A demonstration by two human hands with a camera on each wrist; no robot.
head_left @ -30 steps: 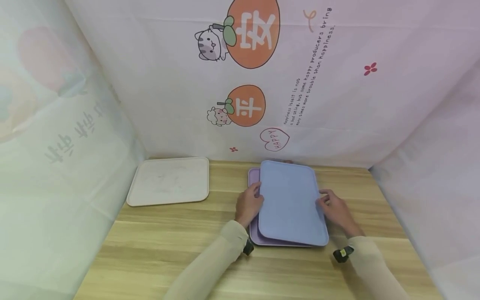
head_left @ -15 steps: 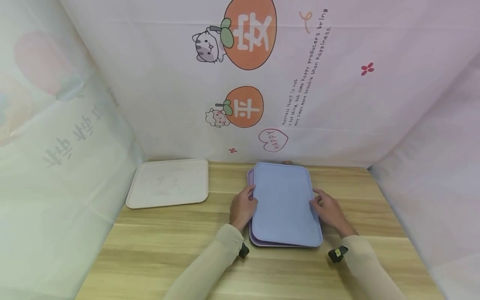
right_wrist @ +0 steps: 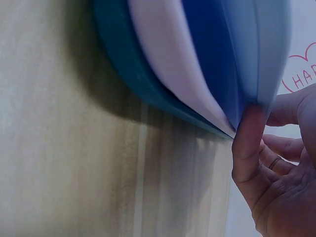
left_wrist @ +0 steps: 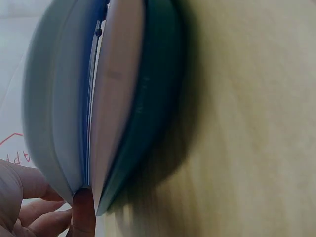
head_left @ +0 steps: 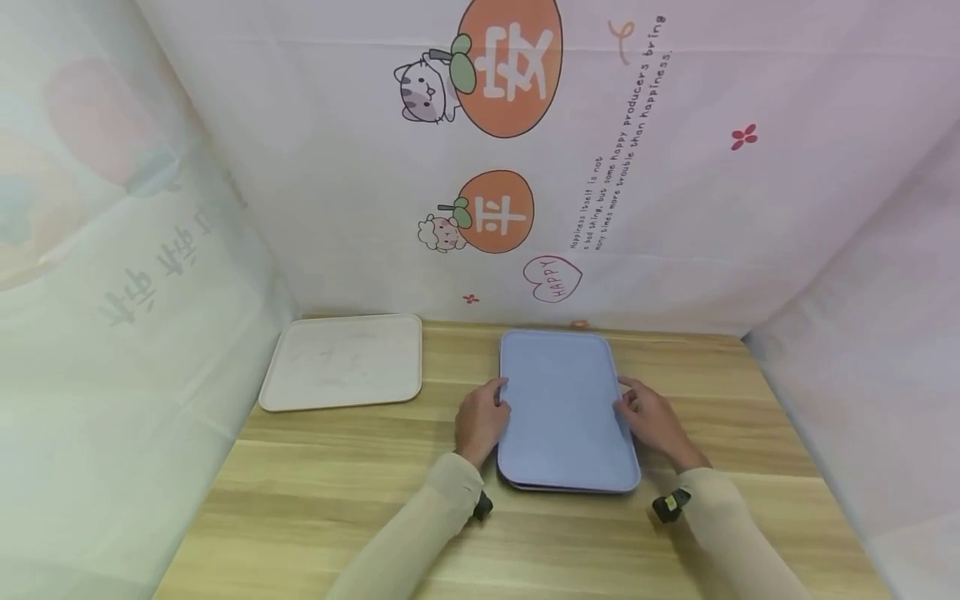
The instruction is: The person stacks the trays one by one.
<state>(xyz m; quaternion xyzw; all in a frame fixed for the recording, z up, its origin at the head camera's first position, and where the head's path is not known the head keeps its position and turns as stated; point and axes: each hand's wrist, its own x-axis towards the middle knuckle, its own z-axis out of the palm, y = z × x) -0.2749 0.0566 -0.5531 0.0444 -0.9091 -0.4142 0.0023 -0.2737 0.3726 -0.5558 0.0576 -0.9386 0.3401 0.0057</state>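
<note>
A blue rectangular tray [head_left: 566, 408] lies over a stack of other trays. My left hand [head_left: 482, 421] pinches its left edge, and my right hand [head_left: 654, 421] holds the right edge between thumb and fingers. Below it, both wrist views show a pale pinkish-purple tray [left_wrist: 116, 89], with a dark teal tray [right_wrist: 116, 49] lowest, on the table. A narrow wedge of space separates blue from purple in the right wrist view. From the head view, the blue tray hides nearly all of the trays underneath; only a dark rim shows at the near edge.
A white tray [head_left: 341, 362] with faint grey marks lies apart at the back left of the wooden table [head_left: 337, 500]. A printed cloth [head_left: 360, 208] hangs behind the table, with plain-looking cloth walls on both sides.
Both hands have brought the blue tray left and lowered it over the purple one, whose left edge showed earlier and is now covered. The white tray stays in its place.
</note>
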